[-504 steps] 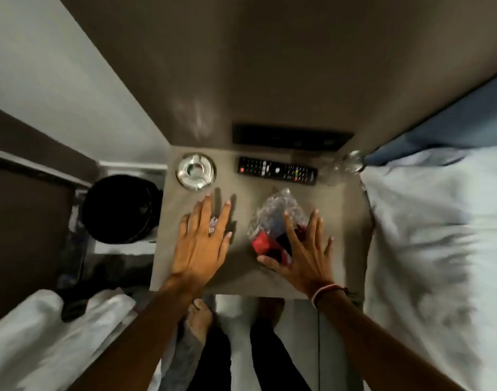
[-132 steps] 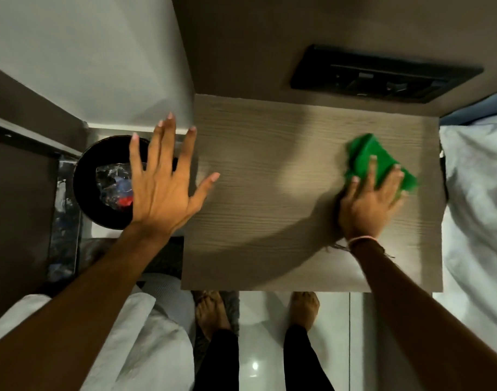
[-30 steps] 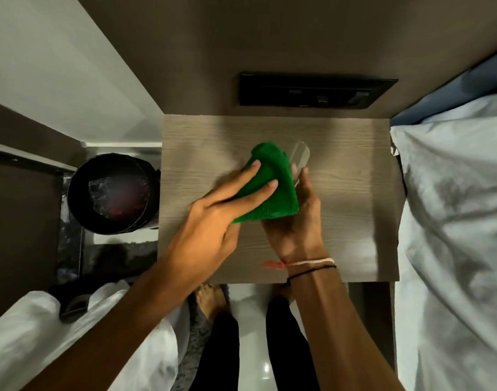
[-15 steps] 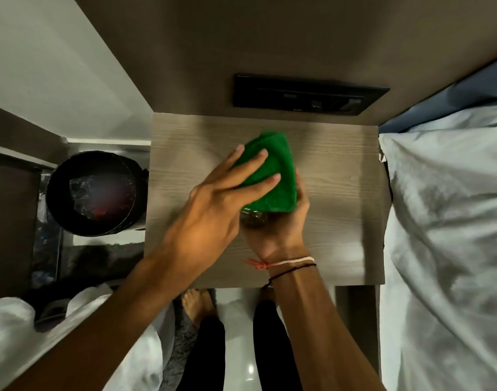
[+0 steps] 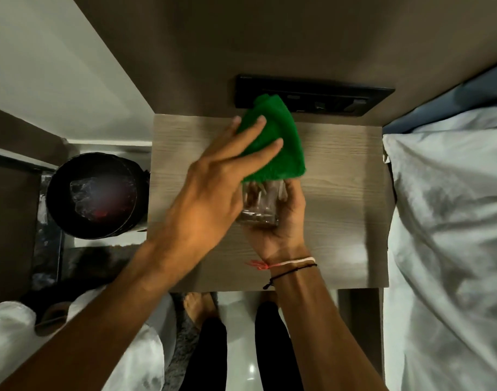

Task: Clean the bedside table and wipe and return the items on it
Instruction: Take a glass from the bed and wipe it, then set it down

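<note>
My right hand [image 5: 278,227] grips a clear drinking glass [image 5: 260,206] on its side above the wooden bedside table [image 5: 340,193], base toward me. My left hand [image 5: 210,198] presses a folded green cloth [image 5: 278,145] over the far, open end of the glass, fingers spread across the cloth. The cloth hides the glass's rim. No other item shows on the table top.
A black bin [image 5: 93,194] with crumpled wrappers inside stands left of the table. The bed with white linen [image 5: 450,235] borders the table's right edge. A black switch panel [image 5: 326,98] sits on the wall behind. White towels [image 5: 13,328] lie at lower left by my feet.
The left hand has slid the green cloth away from me along the glass, baring its base and lower wall. The right hand keeps its hold on the glass.
</note>
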The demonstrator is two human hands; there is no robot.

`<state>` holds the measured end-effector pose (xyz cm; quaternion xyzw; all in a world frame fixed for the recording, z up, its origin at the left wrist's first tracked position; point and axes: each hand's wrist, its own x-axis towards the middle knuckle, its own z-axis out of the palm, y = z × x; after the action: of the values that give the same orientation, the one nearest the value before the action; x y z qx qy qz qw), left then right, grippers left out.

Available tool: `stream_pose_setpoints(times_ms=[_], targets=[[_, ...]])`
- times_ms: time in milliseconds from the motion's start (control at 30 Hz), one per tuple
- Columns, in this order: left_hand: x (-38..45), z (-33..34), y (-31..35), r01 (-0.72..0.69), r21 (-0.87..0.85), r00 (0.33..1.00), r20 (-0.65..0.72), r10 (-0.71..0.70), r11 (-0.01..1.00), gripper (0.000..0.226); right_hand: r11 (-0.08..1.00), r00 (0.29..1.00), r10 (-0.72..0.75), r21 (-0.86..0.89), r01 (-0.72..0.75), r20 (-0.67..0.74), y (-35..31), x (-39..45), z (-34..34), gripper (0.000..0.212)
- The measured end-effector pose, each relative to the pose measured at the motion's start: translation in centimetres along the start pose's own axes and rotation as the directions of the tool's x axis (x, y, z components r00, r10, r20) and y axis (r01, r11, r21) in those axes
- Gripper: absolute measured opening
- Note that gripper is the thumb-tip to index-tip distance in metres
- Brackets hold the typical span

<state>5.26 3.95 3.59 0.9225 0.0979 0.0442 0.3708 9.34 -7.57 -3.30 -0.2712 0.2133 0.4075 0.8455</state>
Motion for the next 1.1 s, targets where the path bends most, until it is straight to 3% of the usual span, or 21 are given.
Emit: stream_pose_setpoints(times_ms=[67,167,267,367,433,500,567,633,667,733,800,900,1000,1100], targets=[[-1.1,0.9,0.1,-0.077,0.013,0.995,0.058,0.076,0.997,0.065,0.999,0.998,0.003,0.044,0.0,-0.059,-0.5,0.1,-0.2,0.04],[-3.1,0.3,-0.3,-0.163,-0.019,0.977,0.133,0.164,0.986,0.056,0.999,0.994,-0.004,0.032,0.007,-0.105,-1.6,0.2,-0.7,0.058],[-3.8,-1.3,-0.4,-0.125,-0.104,0.975,0.173,0.141,0.987,0.057,0.999,0.995,0.005,0.032,-0.002,-0.099,-2.7,-0.1,-1.4,0.058],[-2.4,-2.2,0.2,-0.078,-0.102,0.995,0.048,0.083,0.992,0.063,1.0,0.999,0.019,0.019,-0.019,-0.039,-2.9,-0.5,-1.5,0.037],[-0.6,-1.6,0.6,-0.022,-0.071,0.998,-0.061,0.018,0.997,0.067,1.0,0.999,0.003,0.018,-0.002,-0.032,-2.4,-0.7,-2.3,0.041],[1.2,-0.3,1.1,0.032,-0.048,0.996,-0.08,-0.036,0.998,0.071,0.999,1.0,0.021,0.043,-0.021,-0.009,-1.9,-1.1,-2.2,0.048],[1.6,1.1,1.7,-0.03,0.033,0.999,0.016,0.029,0.999,0.069,0.998,0.999,-0.023,0.059,0.025,-0.023,-1.5,-1.3,-2.5,0.051],[0.8,2.2,2.2,-0.154,0.09,0.981,0.135,0.141,0.984,0.065,0.996,0.99,-0.069,0.048,0.075,-0.121,-1.8,-1.6,-3.0,0.035],[0.2,2.5,2.3,-0.194,0.069,0.965,0.194,0.177,0.979,0.066,0.993,0.985,-0.074,0.075,0.086,-0.159,-2.1,-1.9,-3.4,0.028],[-1.1,2.5,2.6,-0.217,-0.047,0.927,0.303,0.221,0.975,0.071,0.991,0.975,-0.068,0.097,0.09,-0.213,-3.2,-2.3,-4.5,0.035],[-2.1,2.0,2.7,-0.16,-0.198,0.903,0.366,0.224,0.967,0.08,0.986,0.972,-0.05,0.145,0.085,-0.228,-4.5,-2.5,-5.2,0.032],[-2.4,1.2,2.9,-0.069,-0.276,0.919,0.356,0.169,0.959,0.085,0.979,0.971,-0.056,0.176,0.098,-0.231,-6.8,-2.2,-7.4,0.089],[-1.8,0.7,2.3,0.057,-0.29,0.953,0.301,0.034,0.955,0.082,0.961,0.953,-0.132,0.201,0.191,-0.272,-10.3,-1.8,-8.3,0.07],[-0.8,0.7,1.9,0.159,-0.29,0.96,0.27,-0.079,0.944,0.08,0.939,0.942,-0.111,0.278,0.204,-0.316,-14.1,-0.4,-9.2,0.061]])
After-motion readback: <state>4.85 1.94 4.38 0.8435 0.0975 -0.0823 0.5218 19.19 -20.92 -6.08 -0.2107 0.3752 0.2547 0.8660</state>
